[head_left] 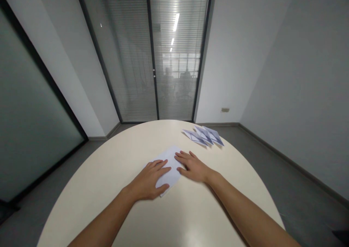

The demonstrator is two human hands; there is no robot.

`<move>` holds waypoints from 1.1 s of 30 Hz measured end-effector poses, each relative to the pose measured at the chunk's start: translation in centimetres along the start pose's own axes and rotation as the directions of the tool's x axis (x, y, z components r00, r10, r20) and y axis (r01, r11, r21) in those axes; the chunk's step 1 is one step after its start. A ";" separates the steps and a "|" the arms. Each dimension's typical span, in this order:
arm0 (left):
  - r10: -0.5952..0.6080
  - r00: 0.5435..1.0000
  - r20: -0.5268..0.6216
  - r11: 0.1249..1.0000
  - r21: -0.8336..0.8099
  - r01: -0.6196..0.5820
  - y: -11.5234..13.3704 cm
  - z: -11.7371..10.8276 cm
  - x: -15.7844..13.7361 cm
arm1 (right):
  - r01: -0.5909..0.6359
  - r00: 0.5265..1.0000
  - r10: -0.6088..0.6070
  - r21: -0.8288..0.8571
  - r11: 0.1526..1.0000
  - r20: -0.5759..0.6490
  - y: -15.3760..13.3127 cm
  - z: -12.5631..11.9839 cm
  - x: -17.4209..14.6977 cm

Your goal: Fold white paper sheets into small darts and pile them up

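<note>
A pale bluish-white sheet of paper (171, 172), apparently folded, lies at an angle on the table in front of me. Across its left side rests my left hand (152, 178), fingers spread and thumb near the lower corner. My right hand (192, 166) lies on the right edge of the same paper, its fingers stretched out toward the left and apart. Neither hand grips anything. Part of the paper's left side is hidden under my left hand.
Several folded paper pieces (204, 136) lie overlapping near the far right edge of the round cream table (114, 181). Beyond the table stand glass panels with blinds (174, 94), and grey walls (294, 76) rise at the sides.
</note>
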State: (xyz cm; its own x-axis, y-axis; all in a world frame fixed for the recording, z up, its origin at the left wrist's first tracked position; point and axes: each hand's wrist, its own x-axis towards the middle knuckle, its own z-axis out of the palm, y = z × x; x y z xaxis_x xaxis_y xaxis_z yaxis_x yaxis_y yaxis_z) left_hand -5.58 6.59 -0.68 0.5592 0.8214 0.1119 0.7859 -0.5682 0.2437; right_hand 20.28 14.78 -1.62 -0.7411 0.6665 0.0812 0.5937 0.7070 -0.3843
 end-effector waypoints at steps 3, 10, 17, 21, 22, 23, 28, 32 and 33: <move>-0.008 1.000 -0.010 1.000 -0.008 0.008 0.1 0.0 0.0 | 0.002 0.999 -0.003 -0.029 1.000 -0.037 -0.1 0.0 0.1; -0.087 0.994 -0.061 0.996 -0.010 0.086 -0.3 0.8 0.1 | 0.208 0.968 -0.205 0.006 0.978 -0.145 -1.3 -0.7 0.3; -0.019 1.000 -0.022 0.998 -0.063 0.018 -0.3 0.5 0.0 | 0.211 0.964 -0.203 0.033 0.977 -0.171 -0.6 -0.2 0.4; 0.002 1.000 0.020 0.996 -0.092 0.000 -0.3 0.1 -0.1 | 0.203 0.963 -0.198 0.013 0.979 -0.184 0.1 -0.2 0.4; 0.008 1.000 0.027 0.995 -0.097 -0.005 -0.4 0.1 -0.1 | 0.203 0.963 -0.197 0.010 0.979 -0.182 0.2 -0.2 0.4; 0.014 0.999 0.031 0.995 -0.101 -0.011 -0.5 0.0 -0.2 | 0.204 0.964 -0.199 0.008 0.979 -0.179 0.2 -0.2 0.4; 0.030 1.000 -0.002 0.993 -0.113 -0.030 -0.7 -0.2 -0.4 | 0.211 0.966 -0.207 0.009 0.977 -0.157 0.0 -0.5 0.4; 0.039 0.999 -0.038 0.990 -0.134 -0.043 -0.7 -0.1 -0.4 | 0.202 0.967 -0.196 0.022 0.979 -0.161 0.0 -0.6 0.4; 0.037 0.998 -0.043 0.990 -0.135 -0.042 -0.7 -0.1 -0.4 | 0.204 0.967 -0.197 0.025 0.979 -0.164 0.0 -0.5 0.4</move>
State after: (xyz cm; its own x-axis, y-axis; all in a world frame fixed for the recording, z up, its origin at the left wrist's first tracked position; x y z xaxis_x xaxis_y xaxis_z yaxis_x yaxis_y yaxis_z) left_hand -6.37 6.64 -0.84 0.5757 0.8014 0.1621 0.7190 -0.5906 0.3663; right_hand 20.19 15.17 -1.13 -0.7818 0.5438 0.3051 0.4224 0.8218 -0.3824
